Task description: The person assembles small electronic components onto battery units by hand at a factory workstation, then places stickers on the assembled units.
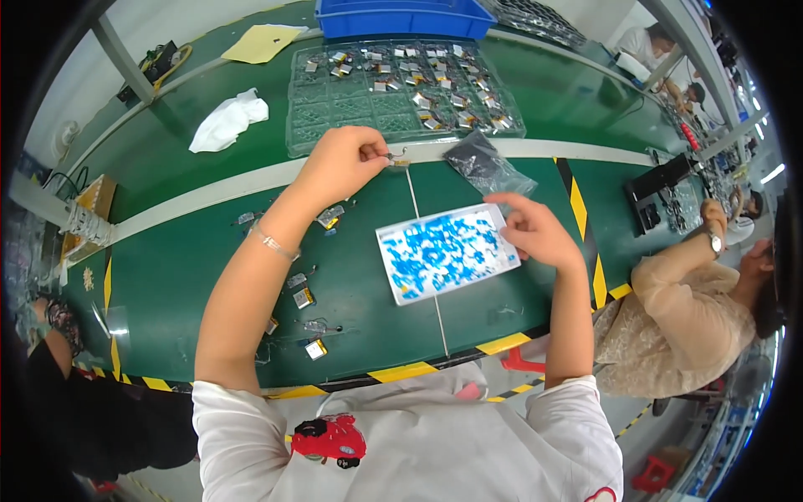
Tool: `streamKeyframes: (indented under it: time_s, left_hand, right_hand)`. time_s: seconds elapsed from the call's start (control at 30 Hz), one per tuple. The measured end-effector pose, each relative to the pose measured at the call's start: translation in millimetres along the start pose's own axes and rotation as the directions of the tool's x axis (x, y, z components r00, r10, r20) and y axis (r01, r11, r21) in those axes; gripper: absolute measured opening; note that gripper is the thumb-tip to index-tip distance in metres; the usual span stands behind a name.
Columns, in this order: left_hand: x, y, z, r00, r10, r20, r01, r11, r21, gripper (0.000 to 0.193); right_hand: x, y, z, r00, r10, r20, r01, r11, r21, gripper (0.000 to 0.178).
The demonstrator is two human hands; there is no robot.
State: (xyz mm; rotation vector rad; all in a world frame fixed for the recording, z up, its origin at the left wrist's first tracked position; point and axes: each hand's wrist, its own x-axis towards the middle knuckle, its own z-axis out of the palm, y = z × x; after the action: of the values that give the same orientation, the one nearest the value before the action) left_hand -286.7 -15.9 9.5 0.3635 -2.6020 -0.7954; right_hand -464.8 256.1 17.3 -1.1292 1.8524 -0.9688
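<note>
My left hand (350, 161) is closed in a pinch at the near edge of a clear tray. Between its fingertips is a small battery with wires (400, 162), partly hidden. My right hand (539, 233) grips the right end of a shallow white box (391, 266), its index finger along the far corner and its thumb by the rim. Many small blue and white pieces (443, 251) lie in the box. Beside my left forearm, several small silver batteries with yellow ends and wires (303, 296) lie on the green table mat (351, 251).
The clear compartment tray (322, 109) holds more wired batteries, mostly at its right. Behind it stands a blue bin (406, 18). A dark plastic bag (485, 163), a white cloth (230, 120) and yellow paper (261, 42) lie nearby. Co-workers sit right (686, 309) and left (109, 402).
</note>
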Motion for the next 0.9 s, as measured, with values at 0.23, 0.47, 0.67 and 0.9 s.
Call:
streamKeyframes:
  time_s: [0.23, 0.47, 0.67, 0.9]
  left_hand:
    - [-51, 14, -65, 0.965, -0.260, 0.044, 0.223, 0.718, -0.659, 0.011]
    - [-106, 22, -60, 0.891, -0.443, -0.100, 0.232, 0.634, -0.738, 0.011]
    - [-146, 16, -42, 0.857, -0.454, -0.244, 0.156, 0.679, -0.717, 0.013]
    - [-149, 21, -34, 0.852, -0.482, -0.206, 0.249, 0.718, -0.650, 0.014]
  right_hand:
    - [26, -17, -29, 0.995, -0.080, -0.057, 0.081, 0.997, 0.002, 0.049]
    - [94, -19, -13, 0.985, -0.045, -0.167, 0.038, 0.998, -0.047, 0.047]
    - [107, -4, 9, 0.937, -0.054, -0.345, 0.072, 0.997, 0.038, 0.044]
    - [109, 14, 7, 0.921, -0.120, -0.370, 0.079, 0.989, -0.126, 0.023]
